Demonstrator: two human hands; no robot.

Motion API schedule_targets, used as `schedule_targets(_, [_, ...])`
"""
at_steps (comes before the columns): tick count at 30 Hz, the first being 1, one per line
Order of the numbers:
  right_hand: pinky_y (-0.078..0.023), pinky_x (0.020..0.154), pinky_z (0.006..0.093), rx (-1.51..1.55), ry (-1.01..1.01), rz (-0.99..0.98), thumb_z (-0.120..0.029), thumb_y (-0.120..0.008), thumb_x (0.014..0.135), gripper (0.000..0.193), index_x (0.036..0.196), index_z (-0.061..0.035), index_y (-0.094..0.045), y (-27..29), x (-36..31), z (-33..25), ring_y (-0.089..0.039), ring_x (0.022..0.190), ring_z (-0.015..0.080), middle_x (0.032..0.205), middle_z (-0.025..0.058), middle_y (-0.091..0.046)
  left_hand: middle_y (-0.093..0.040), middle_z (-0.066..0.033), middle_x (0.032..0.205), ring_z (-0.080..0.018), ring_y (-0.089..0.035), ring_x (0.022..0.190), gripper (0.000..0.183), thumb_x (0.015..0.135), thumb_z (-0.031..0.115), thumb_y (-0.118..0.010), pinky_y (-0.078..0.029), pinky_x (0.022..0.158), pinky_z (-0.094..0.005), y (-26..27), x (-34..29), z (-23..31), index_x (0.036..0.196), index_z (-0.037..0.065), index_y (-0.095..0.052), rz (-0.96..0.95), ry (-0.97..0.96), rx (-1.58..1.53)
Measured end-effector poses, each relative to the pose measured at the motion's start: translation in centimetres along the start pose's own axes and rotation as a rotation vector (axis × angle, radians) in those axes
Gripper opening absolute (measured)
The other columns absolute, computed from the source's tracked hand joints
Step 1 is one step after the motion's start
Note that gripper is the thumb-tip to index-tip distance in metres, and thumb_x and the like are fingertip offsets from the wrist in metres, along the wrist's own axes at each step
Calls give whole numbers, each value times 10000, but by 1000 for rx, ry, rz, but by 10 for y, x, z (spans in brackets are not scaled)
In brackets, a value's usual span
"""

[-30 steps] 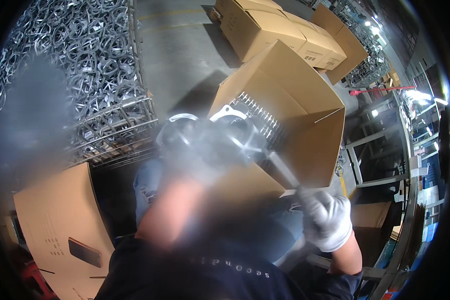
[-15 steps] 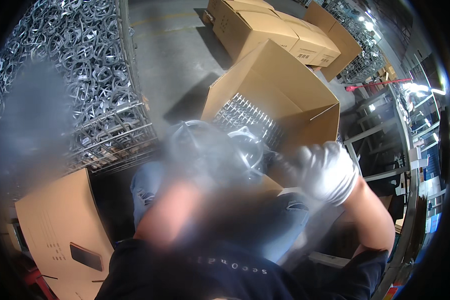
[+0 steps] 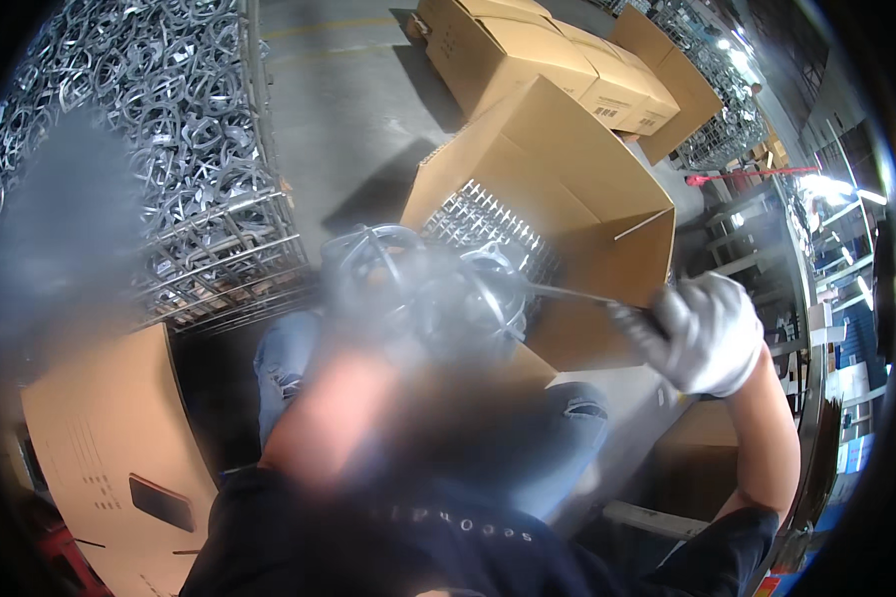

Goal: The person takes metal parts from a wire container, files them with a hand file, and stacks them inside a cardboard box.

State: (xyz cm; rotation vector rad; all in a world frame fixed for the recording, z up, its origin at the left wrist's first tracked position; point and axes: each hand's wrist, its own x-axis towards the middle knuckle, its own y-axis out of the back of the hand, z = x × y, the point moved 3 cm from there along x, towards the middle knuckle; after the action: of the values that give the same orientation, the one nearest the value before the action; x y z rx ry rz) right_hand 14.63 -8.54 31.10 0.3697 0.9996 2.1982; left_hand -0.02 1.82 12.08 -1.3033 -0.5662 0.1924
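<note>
In front of my lap, my left hand [image 3: 403,308] is mostly lost in a blurred patch, its glove a grey smear. It appears closed around shiny curved metal castings: one ring-shaped casting [image 3: 368,261] shows at its left, and another casting [image 3: 498,289] at its right. Off to the right, my white-gloved right hand [image 3: 712,333] is closed on a slim tool [image 3: 577,293] with a thin metal shaft and a dark grip. The shaft points left, and its tip reaches the right-hand casting. Whether the tip touches it or passes behind I cannot tell.
An open cardboard box [image 3: 607,244] ahead holds rows of metal parts [image 3: 483,224]. At left stands a wire cage [image 3: 224,254] heaped with similar castings. A phone [image 3: 162,502] lies on a carton [image 3: 80,418] at lower left. Closed cartons [image 3: 538,65] stand farther back.
My right hand has moved right, away from the castings, drawing the tool along so its shaft now shows. My left hand stays nearly in place with the castings turned slightly.
</note>
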Motion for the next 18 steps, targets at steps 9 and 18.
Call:
schedule_targets(9, [-354, 380, 294, -9, -191, -62, -76, -616, 652, 429, 1077, -80, -560, -33, -39, 32, -482, 470, 155, 583, 12, -430, -521, -229, 1104, -330, -583, 901, 780, 723, 502, -553, -512, 749, -436, -15, 10, 5, 1199, -93, -384, -6, -62, 250])
schedule_targets(18, [-387, 495, 211, 1673, -1123, 229, -235, -604, 782, 249, 804, -1, -521, -65, -30, -57, -449, 513, 88, 584, 4, -494, -526, -188, 1115, -276, -568, 968, 708, 724, 387, -635, -502, 813, -391, 7, 5, 7, 1213, -63, -390, 262, -235, 402])
